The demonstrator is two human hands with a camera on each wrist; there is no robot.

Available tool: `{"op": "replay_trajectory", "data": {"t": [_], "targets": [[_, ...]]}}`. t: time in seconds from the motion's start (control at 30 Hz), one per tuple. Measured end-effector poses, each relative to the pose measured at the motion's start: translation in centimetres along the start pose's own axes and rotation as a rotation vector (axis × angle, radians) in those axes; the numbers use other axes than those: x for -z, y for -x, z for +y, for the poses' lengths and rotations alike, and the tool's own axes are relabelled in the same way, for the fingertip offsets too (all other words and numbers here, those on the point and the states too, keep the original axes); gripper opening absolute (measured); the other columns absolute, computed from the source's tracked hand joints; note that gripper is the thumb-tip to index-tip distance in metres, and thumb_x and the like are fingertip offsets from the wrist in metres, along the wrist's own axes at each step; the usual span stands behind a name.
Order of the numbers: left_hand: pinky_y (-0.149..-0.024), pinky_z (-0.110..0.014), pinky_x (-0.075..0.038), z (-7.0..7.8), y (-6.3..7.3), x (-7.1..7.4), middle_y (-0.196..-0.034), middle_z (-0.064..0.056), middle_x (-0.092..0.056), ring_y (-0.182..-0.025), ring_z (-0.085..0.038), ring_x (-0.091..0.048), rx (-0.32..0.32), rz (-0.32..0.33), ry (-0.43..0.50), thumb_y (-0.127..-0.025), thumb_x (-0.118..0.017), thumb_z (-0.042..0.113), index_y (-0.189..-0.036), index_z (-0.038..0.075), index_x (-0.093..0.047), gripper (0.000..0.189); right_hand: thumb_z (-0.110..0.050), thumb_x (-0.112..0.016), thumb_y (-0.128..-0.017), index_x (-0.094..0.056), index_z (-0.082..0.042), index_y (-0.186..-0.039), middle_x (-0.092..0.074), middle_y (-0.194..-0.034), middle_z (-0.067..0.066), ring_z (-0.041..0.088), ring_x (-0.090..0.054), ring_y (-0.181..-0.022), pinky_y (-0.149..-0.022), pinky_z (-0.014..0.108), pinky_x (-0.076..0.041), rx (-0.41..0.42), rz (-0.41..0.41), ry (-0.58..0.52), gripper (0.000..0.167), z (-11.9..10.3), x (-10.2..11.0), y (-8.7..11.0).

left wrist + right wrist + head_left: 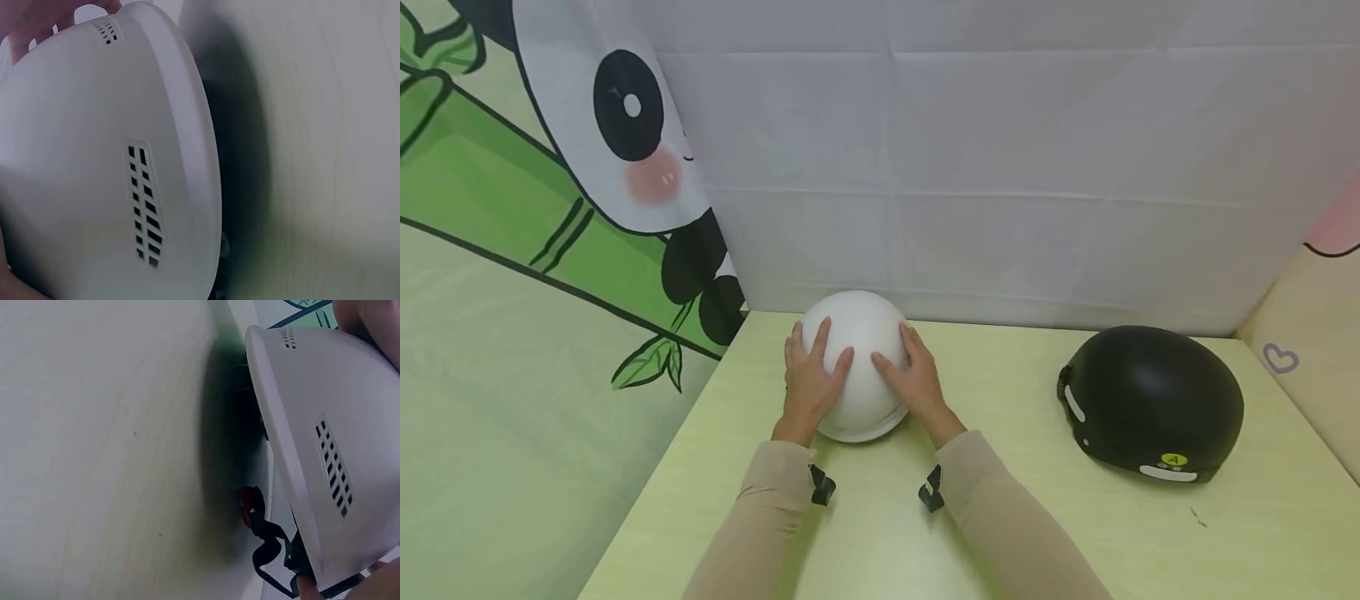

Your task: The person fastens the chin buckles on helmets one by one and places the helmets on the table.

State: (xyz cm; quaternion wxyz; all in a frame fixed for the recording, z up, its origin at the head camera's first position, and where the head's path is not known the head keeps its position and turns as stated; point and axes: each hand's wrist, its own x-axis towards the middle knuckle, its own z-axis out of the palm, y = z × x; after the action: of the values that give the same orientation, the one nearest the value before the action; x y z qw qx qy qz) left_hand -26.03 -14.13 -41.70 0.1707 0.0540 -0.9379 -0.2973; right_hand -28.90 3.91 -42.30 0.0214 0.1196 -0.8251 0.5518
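A smooth white helmet (861,375) is held between both hands near the back left of the table. My left hand (812,379) grips its left side, thumb and fingers spread over the dome. On the opposite side, my right hand (917,379) holds it, and the right wrist view shows fingertips (307,589) at the lower rim. Slotted vents (145,203) pierce the shell. A dark shadow lies beneath the rim. Below it hangs a black chin strap (269,550) with a red buckle part (245,506). Some fingers are hidden behind the helmet.
A black helmet (1153,396) with a yellow sticker sits at the right of the pale wood-grain table (1000,525). A white cloth backdrop (985,167) rises behind the back edge, with printed green cloth (497,417) on the left.
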Motion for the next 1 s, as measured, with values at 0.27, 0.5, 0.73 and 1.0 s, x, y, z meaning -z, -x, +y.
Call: {"op": "replay_trajectory", "data": {"t": [0.27, 0.5, 0.73, 1.0], "targets": [[-0.095, -0.074, -0.027, 1.0, 0.1, 0.1, -0.158, -0.021, -0.005, -0.142, -0.044, -0.008, 0.012, 0.032, 0.079, -0.097, -0.048, 0.051, -0.155, 0.021, -0.029, 0.068, -0.049, -0.060, -0.092, -0.034, -0.020, -0.154, -0.025, -0.158, 0.006, 0.034, -0.019, -0.142, -0.099, 0.069, -0.023, 0.000, 0.047, 0.109, 0.073, -1.3, 0.6, -0.2], [-0.095, -0.072, -0.028, 2.1, 0.3, -0.1, -0.157, -0.023, -0.005, -0.141, -0.045, -0.009, 0.038, 0.048, 0.149, -0.098, -0.047, 0.049, -0.155, 0.020, -0.028, 0.067, -0.050, -0.057, -0.092, -0.037, -0.019, -0.152, -0.028, -0.157, 0.006, 0.033, -0.023, -0.140, -0.092, 0.065, -0.025, 0.068, 0.116, 0.187, 0.071, -1.9, 0.9, -0.2], [-0.095, -0.072, -0.029, 3.1, 0.7, -0.4, -0.157, -0.023, -0.004, -0.140, -0.047, -0.010, 0.070, 0.042, 0.213, -0.099, -0.045, 0.050, -0.156, 0.020, -0.025, 0.067, -0.050, -0.054, -0.092, -0.040, -0.017, -0.150, -0.029, -0.156, 0.007, 0.034, -0.026, -0.136, -0.088, 0.066, -0.025, 0.125, 0.175, 0.261, 0.069, -2.8, 1.5, 0.0], [-0.093, -0.073, -0.030, 3.8, 0.8, -0.7, -0.156, -0.022, -0.007, -0.137, -0.049, -0.014, 0.093, 0.054, 0.255, -0.099, -0.042, 0.053, -0.156, 0.021, -0.026, 0.067, -0.051, -0.054, -0.093, -0.042, -0.018, -0.150, -0.031, -0.156, 0.005, 0.031, -0.029, -0.134, -0.085, 0.061, -0.026, 0.130, 0.188, 0.329, 0.067, -3.6, 2.2, 0.1]]}}
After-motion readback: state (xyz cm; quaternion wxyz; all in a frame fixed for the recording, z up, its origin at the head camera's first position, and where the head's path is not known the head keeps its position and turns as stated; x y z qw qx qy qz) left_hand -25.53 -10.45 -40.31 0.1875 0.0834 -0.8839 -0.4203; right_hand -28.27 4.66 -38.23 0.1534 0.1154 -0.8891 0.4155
